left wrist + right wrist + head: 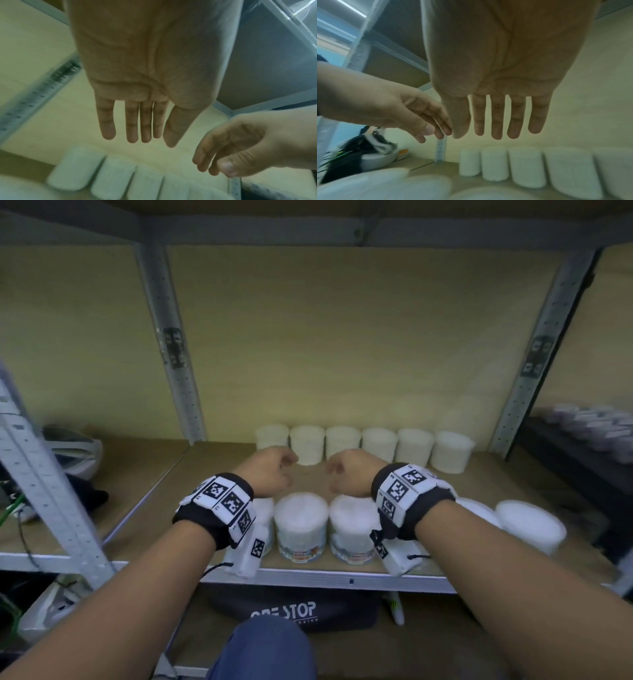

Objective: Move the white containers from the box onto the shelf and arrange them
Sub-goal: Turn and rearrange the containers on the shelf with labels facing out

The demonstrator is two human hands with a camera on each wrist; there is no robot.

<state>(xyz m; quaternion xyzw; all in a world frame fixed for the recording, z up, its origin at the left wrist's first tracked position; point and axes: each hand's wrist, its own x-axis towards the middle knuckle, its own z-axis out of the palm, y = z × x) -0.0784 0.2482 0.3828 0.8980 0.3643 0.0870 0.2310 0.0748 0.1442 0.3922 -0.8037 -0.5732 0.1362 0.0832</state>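
Several white containers point(342, 443) stand in a row along the back of the shelf board point(496, 491). Another row of white containers point(301, 525) stands at the front edge, partly hidden by my wrists. My left hand point(274, 470) and right hand point(346, 470) hover side by side between the two rows, both empty. In the left wrist view my left hand point(154, 140) has straight fingers above the back row point(75, 169). In the right wrist view my right hand point(477, 132) is spread flat above the containers point(527, 167). The box is out of view.
Grey perforated uprights point(171, 344) point(541, 350) frame this bay, and another post point(44, 481) leans at the near left. A bag and dark items point(78, 450) lie on the left shelf. A black "ONE STOP" bag point(294, 611) sits below.
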